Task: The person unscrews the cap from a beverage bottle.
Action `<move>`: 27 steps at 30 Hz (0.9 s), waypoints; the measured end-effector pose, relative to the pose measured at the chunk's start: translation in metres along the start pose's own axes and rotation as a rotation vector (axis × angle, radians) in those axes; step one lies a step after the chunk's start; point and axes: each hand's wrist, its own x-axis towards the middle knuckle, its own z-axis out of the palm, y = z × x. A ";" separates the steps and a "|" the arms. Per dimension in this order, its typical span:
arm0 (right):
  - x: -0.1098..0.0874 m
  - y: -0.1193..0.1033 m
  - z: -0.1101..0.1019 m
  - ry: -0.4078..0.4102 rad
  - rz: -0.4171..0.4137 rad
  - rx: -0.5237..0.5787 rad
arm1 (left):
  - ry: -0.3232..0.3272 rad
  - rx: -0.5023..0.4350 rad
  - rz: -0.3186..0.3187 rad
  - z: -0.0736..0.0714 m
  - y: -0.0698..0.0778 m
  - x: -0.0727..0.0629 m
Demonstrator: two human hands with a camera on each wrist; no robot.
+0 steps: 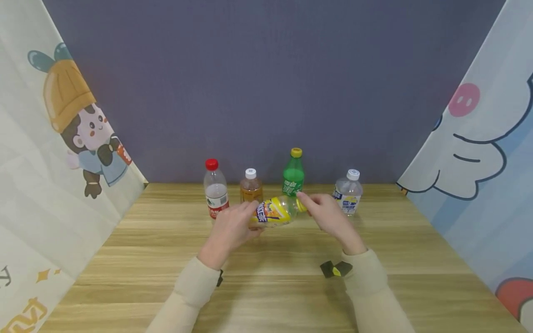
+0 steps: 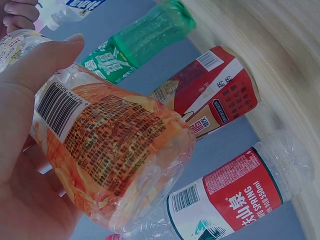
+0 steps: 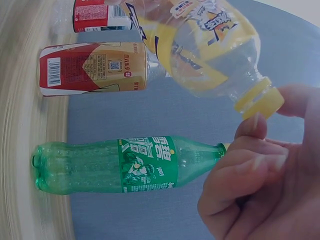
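A clear plastic bottle (image 1: 272, 213) with a yellow and orange label lies tilted almost on its side between both hands, over the table. My left hand (image 1: 235, 224) grips its body near the base; in the left wrist view the thumb runs along the label (image 2: 110, 135) and fingers curl beneath. At the other end, my right hand (image 1: 329, 215) pinches the yellow cap (image 3: 267, 102) between thumb and index finger. That cap sits at the bottle's neck, pointing right in the head view. The remaining right fingers are bent inward.
Behind the hands stand a red-capped bottle (image 1: 216, 194), a white-capped bottle with a red and tan label (image 1: 251, 187), a green bottle (image 1: 294, 175) and a clear white-capped bottle (image 1: 350, 192). A dark panel (image 1: 266, 92) rises behind the wooden table (image 1: 266, 296); printed curtains flank it.
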 end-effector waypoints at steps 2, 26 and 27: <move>0.000 0.000 -0.001 -0.002 -0.013 -0.005 | 0.001 -0.010 -0.004 0.000 0.000 0.000; -0.011 -0.004 0.009 0.067 0.048 -0.020 | -0.033 -0.049 0.016 -0.006 -0.004 -0.010; -0.012 -0.006 0.010 0.064 0.059 -0.022 | -0.032 -0.045 0.020 -0.007 -0.004 -0.010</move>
